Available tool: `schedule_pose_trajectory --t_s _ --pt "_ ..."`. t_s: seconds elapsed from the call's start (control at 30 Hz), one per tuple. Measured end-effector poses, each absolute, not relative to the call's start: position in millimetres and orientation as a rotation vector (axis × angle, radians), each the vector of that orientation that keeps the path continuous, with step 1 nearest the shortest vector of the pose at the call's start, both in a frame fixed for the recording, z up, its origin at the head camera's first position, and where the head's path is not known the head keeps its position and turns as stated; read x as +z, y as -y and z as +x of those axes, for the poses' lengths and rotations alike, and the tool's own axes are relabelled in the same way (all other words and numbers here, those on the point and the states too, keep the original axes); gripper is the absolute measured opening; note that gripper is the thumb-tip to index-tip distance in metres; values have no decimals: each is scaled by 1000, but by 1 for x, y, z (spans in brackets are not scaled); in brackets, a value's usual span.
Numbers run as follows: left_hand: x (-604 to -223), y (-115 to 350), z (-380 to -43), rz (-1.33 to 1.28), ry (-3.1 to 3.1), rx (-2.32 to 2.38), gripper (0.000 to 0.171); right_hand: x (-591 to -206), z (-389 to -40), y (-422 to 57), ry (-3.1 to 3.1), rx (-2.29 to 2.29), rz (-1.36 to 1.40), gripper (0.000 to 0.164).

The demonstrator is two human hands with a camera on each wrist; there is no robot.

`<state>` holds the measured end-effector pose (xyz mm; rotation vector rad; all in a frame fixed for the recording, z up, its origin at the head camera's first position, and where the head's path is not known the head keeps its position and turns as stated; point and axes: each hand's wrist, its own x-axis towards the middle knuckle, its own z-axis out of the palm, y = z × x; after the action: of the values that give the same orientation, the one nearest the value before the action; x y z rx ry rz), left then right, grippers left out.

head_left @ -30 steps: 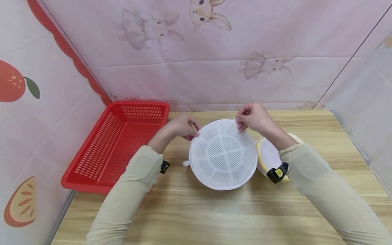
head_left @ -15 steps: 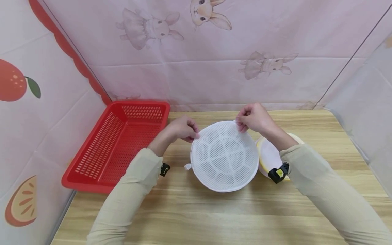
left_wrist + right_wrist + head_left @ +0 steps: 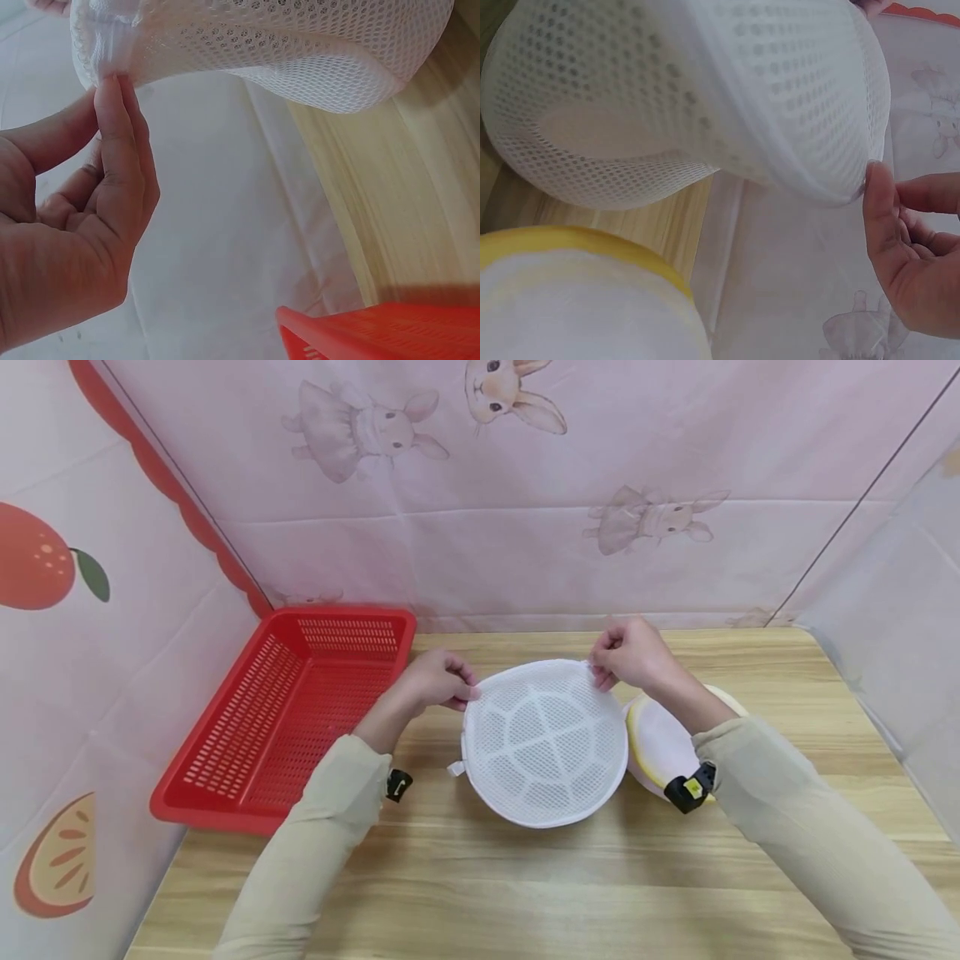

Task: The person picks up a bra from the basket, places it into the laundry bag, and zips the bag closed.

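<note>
A round white mesh laundry bag [image 3: 546, 743] is held up between both hands, its ribbed circular face toward the head camera. My left hand [image 3: 438, 679] pinches its upper left rim between thumb and fingers; the left wrist view shows the fingertips on the white edge band [image 3: 112, 45]. My right hand [image 3: 630, 652] pinches the upper right rim, also seen in the right wrist view beside the mesh [image 3: 795, 90]. A small white tab [image 3: 456, 768] sticks out at the bag's left side. Whether the bag's bottom touches the table cannot be told.
A red perforated plastic basket [image 3: 281, 735] stands at the left. Behind my right wrist lies a pale round item with yellow trim [image 3: 660, 739], partly hidden by the forearm. The wooden table [image 3: 525, 893] meets a rabbit-print wall covering [image 3: 495, 560] at the back.
My hands have moved slightly apart, the left hand leftward and the right hand rightward. The bag's top rim now looks stretched wider and flatter. Both hands keep their pinch.
</note>
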<state>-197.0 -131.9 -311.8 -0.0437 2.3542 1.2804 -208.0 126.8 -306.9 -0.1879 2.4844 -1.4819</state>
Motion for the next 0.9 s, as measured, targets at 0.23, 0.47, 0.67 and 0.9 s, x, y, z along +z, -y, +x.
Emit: schedule_pose_trajectory --t_s 0.23,0.47,0.67,0.9 --pt "-314 139 -193 -76 -2327 1394 13 -313 -207 -135 -2464 -1459 -167 9" --pt "-318 141 -193 -77 -2299 1429 13 -315 -203 -139 -2433 -1467 -167 9" --pt "-317 142 -193 -10 -2293 1351 13 -317 -202 -138 -2408 -1511 -177 8" --pt "-313 142 -194 46 -2284 1287 15 -318 -202 -136 -2426 -1520 -206 8"
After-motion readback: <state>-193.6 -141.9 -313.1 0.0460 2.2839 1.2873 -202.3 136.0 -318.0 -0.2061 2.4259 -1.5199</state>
